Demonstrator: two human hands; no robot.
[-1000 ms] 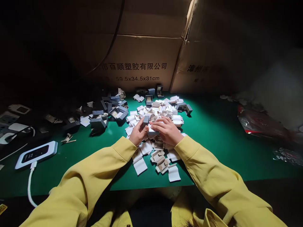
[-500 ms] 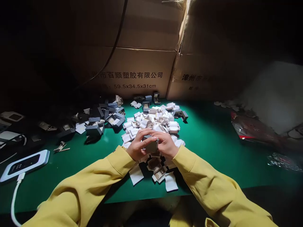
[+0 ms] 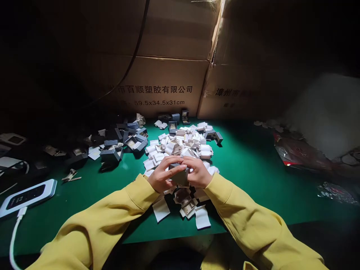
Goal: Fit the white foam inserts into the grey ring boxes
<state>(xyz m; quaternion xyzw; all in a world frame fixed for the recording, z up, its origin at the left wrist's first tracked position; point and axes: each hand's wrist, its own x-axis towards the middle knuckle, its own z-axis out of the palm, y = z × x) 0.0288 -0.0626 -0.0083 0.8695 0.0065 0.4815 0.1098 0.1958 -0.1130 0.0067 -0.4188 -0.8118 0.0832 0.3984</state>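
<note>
Between my two hands is a small dark grey box [image 3: 180,176], gripped from both sides above the table. My left hand [image 3: 165,173] wraps its left side, with fingers over the top. On the other side, my right hand [image 3: 198,171] is closed on the box, fingertips at its upper edge. The fingers cover much of the box, so its inside does not show. Behind the hands lies a heap of white folded card inserts [image 3: 171,147]. Below them are an opened-out insert [image 3: 185,202] and two white paper pieces, one a flat square [image 3: 161,210].
Several dark blue-grey boxes [image 3: 136,142] are piled at the left, some open. A white device with a cable [image 3: 29,197] lies at the left edge. Large cardboard cartons [image 3: 157,75] stand behind the green table [image 3: 247,180]. A red plastic package [image 3: 300,152] lies at right.
Both hands keep their hold on the small box, and it has dropped very slightly. The whole view has shifted a little; the surrounding pieces look unchanged.
</note>
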